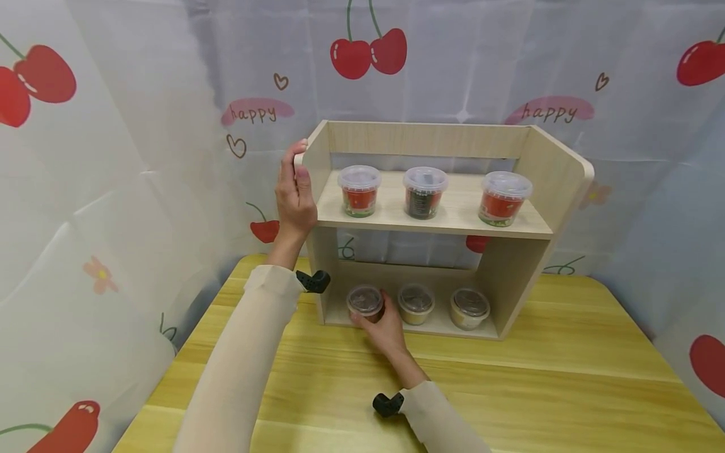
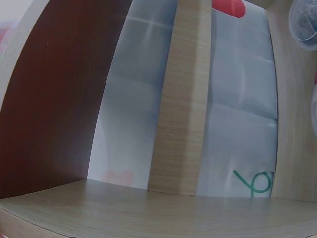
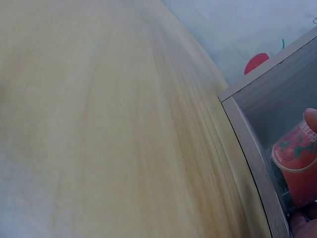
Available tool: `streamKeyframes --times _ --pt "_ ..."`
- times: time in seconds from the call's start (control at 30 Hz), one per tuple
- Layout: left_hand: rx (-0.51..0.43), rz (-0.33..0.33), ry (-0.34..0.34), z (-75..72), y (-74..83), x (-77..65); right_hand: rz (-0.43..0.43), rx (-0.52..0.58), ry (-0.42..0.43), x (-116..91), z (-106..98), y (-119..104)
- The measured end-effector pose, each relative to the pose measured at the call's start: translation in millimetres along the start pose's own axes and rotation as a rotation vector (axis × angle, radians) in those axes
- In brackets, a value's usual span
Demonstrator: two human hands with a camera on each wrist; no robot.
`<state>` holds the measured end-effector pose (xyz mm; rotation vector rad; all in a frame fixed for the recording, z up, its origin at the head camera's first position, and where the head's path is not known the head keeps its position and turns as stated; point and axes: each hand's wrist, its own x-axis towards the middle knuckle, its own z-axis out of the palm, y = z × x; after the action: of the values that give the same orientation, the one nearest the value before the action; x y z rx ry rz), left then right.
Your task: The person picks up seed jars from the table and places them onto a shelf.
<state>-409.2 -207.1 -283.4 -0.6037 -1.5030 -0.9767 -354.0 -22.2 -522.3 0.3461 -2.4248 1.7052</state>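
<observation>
A two-tier pale wooden shelf [image 1: 433,230] stands on the table. My left hand [image 1: 297,200] grips the upper front edge of its left side panel [image 1: 321,148], fingers outside and thumb toward the front; the left wrist view shows the shelf but not the hand. Down on the lower tier, my right hand [image 1: 387,328] holds the leftmost lidded plastic cup [image 1: 365,299] between thumb and fingers. In the right wrist view this cup [image 3: 299,171] has a red printed label, with fingertips [image 3: 311,119] at its side. It sits just inside the shelf's front edge.
Beside the held cup on the lower tier are a middle cup [image 1: 416,303] and a right cup [image 1: 469,308]. Three clear-lidded cups with red labels, left [image 1: 359,192], middle [image 1: 423,194] and right [image 1: 504,198], stand above. A cherry-print curtain [image 1: 430,94] hangs behind the table [image 1: 544,390].
</observation>
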Motion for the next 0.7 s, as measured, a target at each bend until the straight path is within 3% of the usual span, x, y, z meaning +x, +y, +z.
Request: streamKeyframes --times 0.13,0.37,0.7 --pt "0.013 -0.014 -0.002 -0.5 8.3 1.9 0.002 0.003 0.004 0 0 -1" --pt "0.008 -0.034 0.000 -5.2 41.9 9.3 -0.011 -0.020 0.013 2 1 -2" --pt "0.017 -0.042 -0.012 -6.1 45.7 8.1 -0.001 -0.020 0.015 6 3 0"
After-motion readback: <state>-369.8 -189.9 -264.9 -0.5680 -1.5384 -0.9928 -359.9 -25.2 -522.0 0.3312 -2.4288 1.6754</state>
